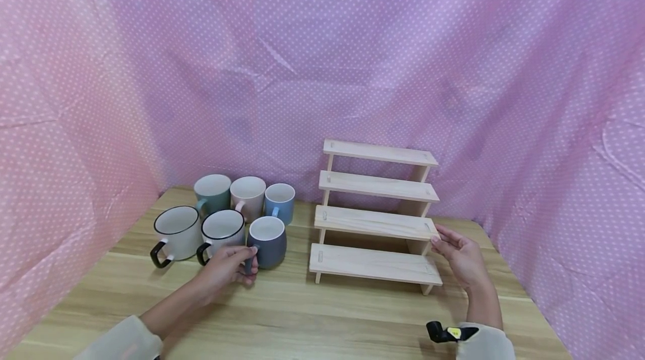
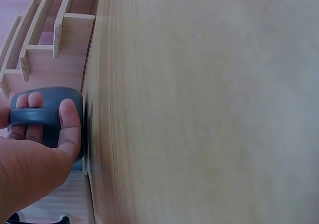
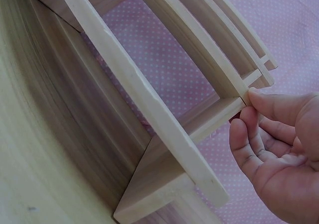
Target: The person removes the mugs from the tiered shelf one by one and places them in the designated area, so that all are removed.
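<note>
My left hand (image 1: 225,268) grips the handle of a dark grey-blue mug (image 1: 269,245) standing on the table. In the left wrist view, two fingers pass through the mug handle (image 2: 35,116) and another lies against the mug's side. At the right end of a four-step wooden rack (image 1: 375,222), my right hand (image 1: 462,256) pinches the end of the second shelf from the bottom. The right wrist view shows the thumb and fingertips at that shelf's corner (image 3: 244,95), the other fingers curled loosely. All four shelves hold nothing.
Beside the held mug stand two white black-rimmed mugs (image 1: 177,232) with black handles. Behind them are a green mug (image 1: 215,195), a pale pink mug (image 1: 248,197) and a light blue mug (image 1: 280,202). Pink dotted cloth (image 1: 353,69) hangs around the wooden table (image 1: 282,315).
</note>
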The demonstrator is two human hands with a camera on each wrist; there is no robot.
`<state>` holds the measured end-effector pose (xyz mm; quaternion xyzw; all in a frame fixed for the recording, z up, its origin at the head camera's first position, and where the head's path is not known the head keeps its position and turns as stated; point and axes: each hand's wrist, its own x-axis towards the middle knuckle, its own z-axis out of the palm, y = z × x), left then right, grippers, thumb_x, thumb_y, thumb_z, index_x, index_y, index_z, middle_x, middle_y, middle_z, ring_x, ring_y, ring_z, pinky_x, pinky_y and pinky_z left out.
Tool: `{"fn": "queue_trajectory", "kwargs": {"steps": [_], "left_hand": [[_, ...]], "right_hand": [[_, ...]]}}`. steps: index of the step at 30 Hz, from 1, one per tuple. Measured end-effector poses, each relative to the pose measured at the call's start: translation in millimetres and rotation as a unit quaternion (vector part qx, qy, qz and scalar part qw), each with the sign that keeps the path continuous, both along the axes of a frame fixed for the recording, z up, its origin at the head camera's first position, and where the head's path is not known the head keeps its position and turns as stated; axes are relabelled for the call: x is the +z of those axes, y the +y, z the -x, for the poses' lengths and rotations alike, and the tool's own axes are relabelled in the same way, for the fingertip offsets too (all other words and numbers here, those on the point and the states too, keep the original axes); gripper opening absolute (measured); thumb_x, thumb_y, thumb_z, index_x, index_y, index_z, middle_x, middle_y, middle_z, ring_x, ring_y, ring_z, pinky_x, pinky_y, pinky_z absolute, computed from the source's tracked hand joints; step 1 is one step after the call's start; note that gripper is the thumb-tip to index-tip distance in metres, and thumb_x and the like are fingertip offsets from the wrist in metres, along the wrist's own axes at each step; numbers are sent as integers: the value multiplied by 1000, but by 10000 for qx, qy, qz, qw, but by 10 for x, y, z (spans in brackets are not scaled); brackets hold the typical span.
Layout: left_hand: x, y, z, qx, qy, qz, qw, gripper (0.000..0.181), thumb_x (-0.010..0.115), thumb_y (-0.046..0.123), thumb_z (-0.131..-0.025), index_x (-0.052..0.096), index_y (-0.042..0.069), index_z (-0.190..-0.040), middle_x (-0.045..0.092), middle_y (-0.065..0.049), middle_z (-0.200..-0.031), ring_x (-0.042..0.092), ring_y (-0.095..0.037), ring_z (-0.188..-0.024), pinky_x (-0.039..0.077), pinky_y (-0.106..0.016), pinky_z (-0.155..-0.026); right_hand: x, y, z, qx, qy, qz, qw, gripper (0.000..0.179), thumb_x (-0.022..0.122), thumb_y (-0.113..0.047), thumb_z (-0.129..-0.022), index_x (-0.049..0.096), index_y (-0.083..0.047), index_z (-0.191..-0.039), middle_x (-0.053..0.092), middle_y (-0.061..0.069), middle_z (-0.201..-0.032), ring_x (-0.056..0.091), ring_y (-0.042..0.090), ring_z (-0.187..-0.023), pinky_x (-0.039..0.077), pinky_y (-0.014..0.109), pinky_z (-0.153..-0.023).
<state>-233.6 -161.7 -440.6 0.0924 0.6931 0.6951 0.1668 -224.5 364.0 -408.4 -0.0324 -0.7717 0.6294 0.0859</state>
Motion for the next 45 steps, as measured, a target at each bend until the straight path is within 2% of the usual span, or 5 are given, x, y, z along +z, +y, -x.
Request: {"fn": "queue_trajectory", "kwargs": {"steps": [33, 39, 42, 44, 45], "left_hand": [[2, 55, -19, 289, -307, 353, 9985, 38, 53, 26, -108, 65, -10, -101, 63, -9, -93, 66, -24, -86, 62, -38, -78], [-17, 11, -46, 456, -111, 949, 9944, 42, 56, 32, -107, 66, -8, -100, 67, -12, -92, 69, -24, -82, 63, -39, -73], [-8, -10, -60, 578, 516, 1711, 9822, 39, 60, 35, -105, 70, -2, -98, 67, -9, -87, 70, -22, -73, 63, -35, -64], [15, -16, -67, 710, 1301, 2507, 9567, 32, 64, 36, -102, 73, 6, -93, 66, -2, -81, 66, -15, -69, 59, -31, -61], [36, -14, -72, 802, 1718, 2941, 9368, 29, 66, 36, -101, 74, 11, -89, 65, 1, -77, 64, -12, -66, 57, -29, -59]], "right_hand": [[-59, 54, 22, 37, 136, 290, 9995, 60, 69, -12, -99, 42, 13, -147, 71, -17, -107, 67, 1, -96, 58, 22, -88], [-65, -2, 23, 8, 122, 508, 9986, 60, 69, -10, -99, 41, 13, -147, 72, -15, -107, 67, 1, -95, 58, 24, -89], [-45, -26, 8, 36, 171, 519, 9985, 60, 68, -9, -100, 40, 14, -147, 72, -15, -106, 67, 1, -94, 58, 24, -88], [-33, -28, 0, 43, 168, 521, 9985, 60, 68, -9, -100, 40, 15, -147, 72, -15, -105, 67, 1, -93, 58, 23, -87], [-24, -27, -4, 29, 147, 505, 9986, 60, 68, -9, -100, 40, 15, -147, 72, -16, -104, 67, 2, -93, 58, 24, -87]]}}
